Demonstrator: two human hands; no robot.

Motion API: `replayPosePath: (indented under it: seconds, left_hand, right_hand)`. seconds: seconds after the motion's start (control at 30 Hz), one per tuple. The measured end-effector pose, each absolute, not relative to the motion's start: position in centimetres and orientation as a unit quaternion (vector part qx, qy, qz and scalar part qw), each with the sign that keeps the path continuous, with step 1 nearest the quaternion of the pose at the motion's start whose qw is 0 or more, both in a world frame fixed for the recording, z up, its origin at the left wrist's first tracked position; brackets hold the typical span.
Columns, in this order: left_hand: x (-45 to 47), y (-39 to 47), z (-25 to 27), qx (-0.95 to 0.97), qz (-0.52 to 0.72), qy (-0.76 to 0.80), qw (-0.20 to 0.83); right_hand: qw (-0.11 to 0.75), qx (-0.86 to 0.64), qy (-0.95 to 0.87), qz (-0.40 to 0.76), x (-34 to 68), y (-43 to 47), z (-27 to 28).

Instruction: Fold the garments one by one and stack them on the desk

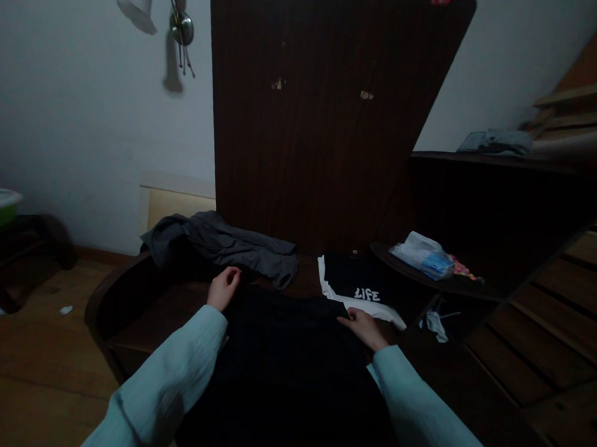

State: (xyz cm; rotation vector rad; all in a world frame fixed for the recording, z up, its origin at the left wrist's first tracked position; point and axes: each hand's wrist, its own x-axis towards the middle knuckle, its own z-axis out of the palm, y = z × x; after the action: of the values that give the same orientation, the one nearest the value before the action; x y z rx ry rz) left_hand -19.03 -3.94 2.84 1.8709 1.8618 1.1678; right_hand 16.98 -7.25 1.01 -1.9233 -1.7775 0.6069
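Before the panel (323, 138), black cloth (291, 356) extends between the left hand (224, 288) and the right hand (364, 326). The left hand pinches its far left corner; the right hand pinches its far right corner, beside the folded garment (343, 274).

head | looks forward-down | near left hand (224, 288), right hand (364, 327) | dim, tilt unclear

Light: dim and cool, bluish on the plain white wall (84, 105), source out of view | Shadow: soft, below the silver metal wall lamp with a white bell-shaped shade (138, 8) | Detail: folds sink into near-black on the spread black cloth (291, 356) | Sharpness: slightly soft | Edges: wide-angle stretch, brown wooden slats (537, 339) slanting at right
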Motion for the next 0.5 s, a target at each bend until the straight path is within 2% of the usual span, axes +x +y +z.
replayPosePath:
  seconds: [0.27,0.5]
  left_hand:
    - [-24.3,-4.7,4.2,0.708,0.145,0.661,0.201]
    - [-22.7,-5.2,4.7,0.715,0.092,0.681,0.129]
  right_hand:
    - [0.228,-0.7,-0.646,0.2,16.9,-6.9,1.7]
    - [0.208,-0.718,-0.649,0.141,15.9,-7.3,3.0]
